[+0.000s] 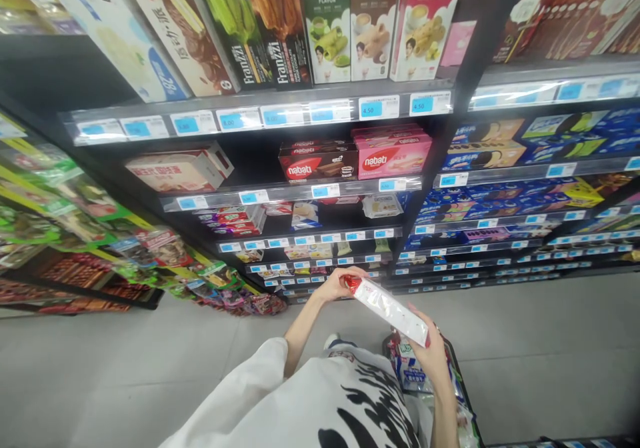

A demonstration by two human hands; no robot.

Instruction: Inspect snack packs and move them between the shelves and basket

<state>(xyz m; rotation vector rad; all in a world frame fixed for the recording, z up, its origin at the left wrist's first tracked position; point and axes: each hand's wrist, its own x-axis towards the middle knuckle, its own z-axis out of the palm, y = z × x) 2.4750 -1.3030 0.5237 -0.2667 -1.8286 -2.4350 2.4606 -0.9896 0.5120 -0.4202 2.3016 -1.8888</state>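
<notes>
Both my hands hold one long white packet with red ends [389,310] in front of the low shelves. My left hand [336,285] grips its upper left end, fingers curled round it. My right hand [431,346] grips its lower right end. The packet slants down to the right, above a basket [457,375] that holds several snack packets. My white top with a black print fills the bottom middle of the view.
Tall dark shelves [260,111] with blue price tags carry wafer and biscuit boxes: Franzzi boxes [327,21] on top, red Nabati boxes [320,161] and a pink one [393,155] below. Blue biscuit packs [510,198] fill the right bay. A rack of bagged snacks [150,248] stands left. Grey floor [550,341] lies below.
</notes>
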